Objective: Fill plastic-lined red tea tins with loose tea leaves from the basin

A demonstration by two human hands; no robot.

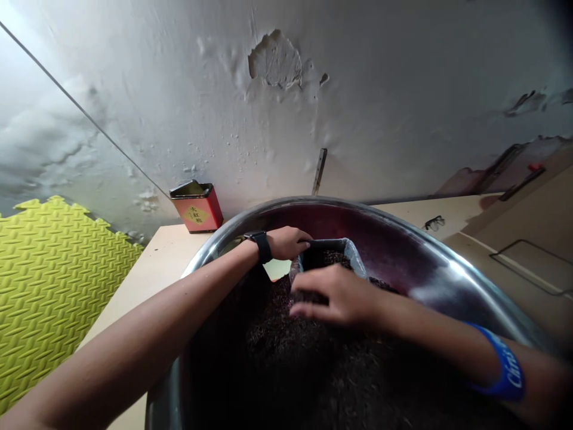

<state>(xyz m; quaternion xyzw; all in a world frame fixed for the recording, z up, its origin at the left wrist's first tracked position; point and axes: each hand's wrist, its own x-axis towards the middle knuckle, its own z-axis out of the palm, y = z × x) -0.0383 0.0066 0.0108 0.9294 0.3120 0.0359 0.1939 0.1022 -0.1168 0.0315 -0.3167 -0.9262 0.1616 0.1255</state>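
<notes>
A large metal basin (452,263) holds a heap of dark, dry loose tea leaves (277,334). Inside it stands a box-shaped tin (329,243) lined with a clear plastic bag (357,260), with dark leaves in it. My left hand (289,242), a dark watch on its wrist, grips the tin's rim at the left corner. Just in front of the tin, above the heap, my right hand (338,292) curls its fingers and thumb round some dark leaves; it is slightly blurred. The near part of the basin lies in deep shadow.
A red tea tin (199,212) with its lid tilted up stands on the pale table (156,251), left of the basin. Glasses (434,223) and a cardboard box (537,221) are at right. Behind rises a peeling wall (380,107); yellow foam mat (58,298) lies left.
</notes>
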